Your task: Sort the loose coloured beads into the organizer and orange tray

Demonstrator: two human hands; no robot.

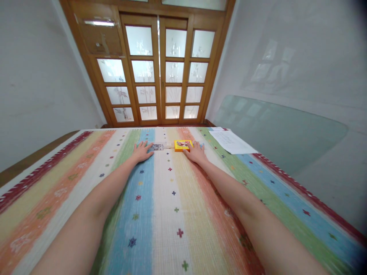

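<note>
Both my arms reach forward over a table with a striped cloth (pixel 163 214). My left hand (pixel 142 151) rests with its fingers spread at the left end of a small clear, dark-patterned item (pixel 157 147), whose kind I cannot make out. Fingertips of my right hand (pixel 196 152) touch the right side of a small yellow and orange box (pixel 181 145) with printing on top. That hand's fingers are also apart, lying on the cloth and the box edge. A thin pale strip (pixel 169 146) lies between the clear item and the box. Something small and bluish shows just beyond my right fingers.
White paper sheets (pixel 233 142) with writing lie toward the far right edge of the table. Beyond the table stand wooden doors (pixel 159 72) with frosted panes. A glassy greenish panel (pixel 275 130) is along the right wall, and a white wall (pixel 34 76) on the left.
</note>
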